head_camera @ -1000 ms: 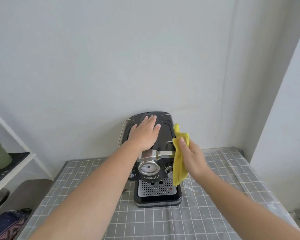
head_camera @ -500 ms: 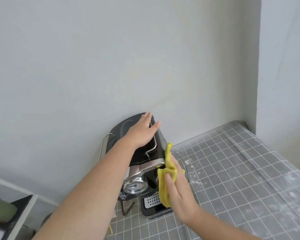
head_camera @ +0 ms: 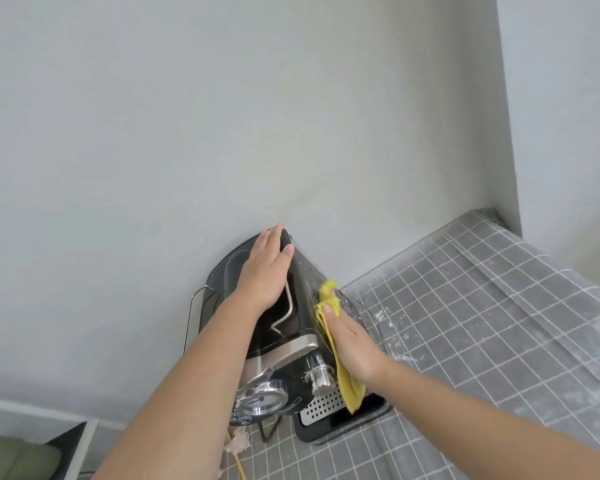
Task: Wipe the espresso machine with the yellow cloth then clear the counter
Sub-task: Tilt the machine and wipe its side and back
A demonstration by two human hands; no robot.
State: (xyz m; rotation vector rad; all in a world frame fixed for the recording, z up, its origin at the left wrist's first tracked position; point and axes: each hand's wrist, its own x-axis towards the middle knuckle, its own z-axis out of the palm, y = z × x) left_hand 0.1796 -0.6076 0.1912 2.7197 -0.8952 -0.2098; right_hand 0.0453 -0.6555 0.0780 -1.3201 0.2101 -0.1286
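Cloth yellow, bunched, seemingly pressed on black machine by right hand.

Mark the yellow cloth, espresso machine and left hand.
yellow cloth (head_camera: 352, 394): head view, hanging lower end.
espresso machine (head_camera: 303, 306): head view, black upper body.
left hand (head_camera: 264, 268): head view, back of hand.

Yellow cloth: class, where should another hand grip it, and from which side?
Probably the loose tail of the yellow cloth, approached from the front: it hangs free below the right hand; the rest is pressed against the side of the espresso machine.
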